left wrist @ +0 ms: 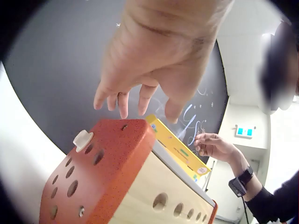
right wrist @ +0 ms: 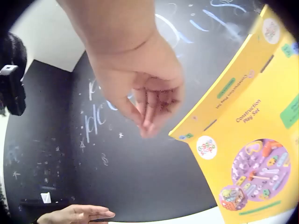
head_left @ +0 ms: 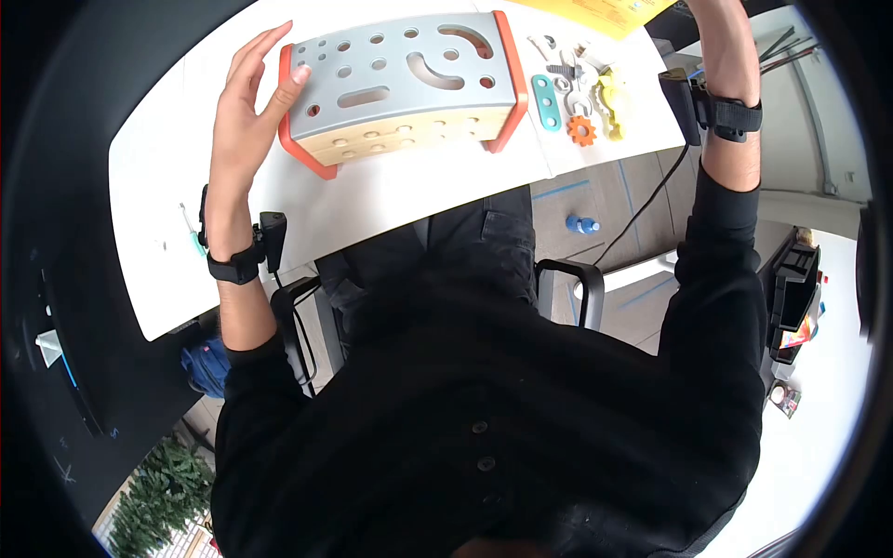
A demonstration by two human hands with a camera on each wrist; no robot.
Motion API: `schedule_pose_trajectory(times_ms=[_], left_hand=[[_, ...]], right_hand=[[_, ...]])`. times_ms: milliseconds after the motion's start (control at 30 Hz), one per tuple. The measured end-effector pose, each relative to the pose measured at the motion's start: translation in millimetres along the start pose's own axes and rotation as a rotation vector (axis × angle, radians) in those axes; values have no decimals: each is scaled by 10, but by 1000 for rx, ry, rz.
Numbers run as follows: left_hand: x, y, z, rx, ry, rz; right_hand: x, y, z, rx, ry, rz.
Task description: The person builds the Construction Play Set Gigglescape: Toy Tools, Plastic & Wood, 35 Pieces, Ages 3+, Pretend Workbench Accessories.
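Observation:
A toy workbench (head_left: 405, 112) with a grey perforated top and red ends stands on the white table. My left hand (head_left: 244, 135) is at its left end, fingers extended, thumb over the top's corner; contact is unclear. In the left wrist view that hand (left wrist: 159, 56) hangs above the red end panel (left wrist: 117, 163), holding nothing. The head view cuts off my right hand at the top edge. Seen from the right wrist, this hand (right wrist: 140, 84) has loosely bent fingers, thumb close to the fingertips, nothing visible in it, beside a yellow Construction Play Set box (right wrist: 224, 140).
Right of the workbench lie a teal strip (head_left: 546, 103), an orange gear (head_left: 581, 131), yellow pieces (head_left: 610, 102) and several grey parts. Behind them is the yellow box (head_left: 605, 13). A screwdriver-like tool (head_left: 194, 237) is left of my left forearm. A bottle (head_left: 582, 224) lies on the floor.

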State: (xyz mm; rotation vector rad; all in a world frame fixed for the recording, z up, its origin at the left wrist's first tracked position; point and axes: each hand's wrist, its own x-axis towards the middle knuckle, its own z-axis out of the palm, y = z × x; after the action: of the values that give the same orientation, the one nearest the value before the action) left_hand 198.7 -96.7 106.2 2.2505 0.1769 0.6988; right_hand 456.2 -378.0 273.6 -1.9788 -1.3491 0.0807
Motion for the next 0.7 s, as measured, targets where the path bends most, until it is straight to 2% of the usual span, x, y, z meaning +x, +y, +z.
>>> schedule_pose_trajectory(times_ms=[33, 67, 133, 200, 267, 333, 367, 400, 467, 500, 600, 667, 700], left_hand=[[16, 8, -23, 32, -3, 10], [54, 28, -61, 31, -7, 3], [142, 40, -159, 24, -75, 15], [240, -104, -363, 61, -89, 54], [449, -40, -683, 87, -169, 238], [557, 346, -941, 131, -127, 203], [629, 513, -976, 75, -49, 318], [695, 609, -1062, 12, -6, 353], [783, 796, -1252, 66, 63, 380], [826, 895, -1342, 108, 103, 368], [957, 1113, -1566, 185, 158, 335], [1008, 1175, -1620, 488, 220, 531], [1005, 1208, -1653, 527, 217, 523]], right_hand=[[-35, -3, 62, -45, 31, -20], [-67, 62, 131, 49, -7, 77], [-93, 162, 297, 10, -96, 101], [-217, 151, 476, 48, -105, 164], [-298, 200, 609, 87, -108, 220], [-367, 303, 692, 138, -135, 195], [-412, 277, 707, 133, -139, 212], [-438, 272, 729, 143, -141, 207], [-505, 275, 783, 95, -149, 200], [-571, 276, 804, 89, -120, 120], [-600, 300, 780, 144, -162, 182], [-620, 252, 764, 123, -175, 182], [-636, 154, 780, 74, -162, 221]])
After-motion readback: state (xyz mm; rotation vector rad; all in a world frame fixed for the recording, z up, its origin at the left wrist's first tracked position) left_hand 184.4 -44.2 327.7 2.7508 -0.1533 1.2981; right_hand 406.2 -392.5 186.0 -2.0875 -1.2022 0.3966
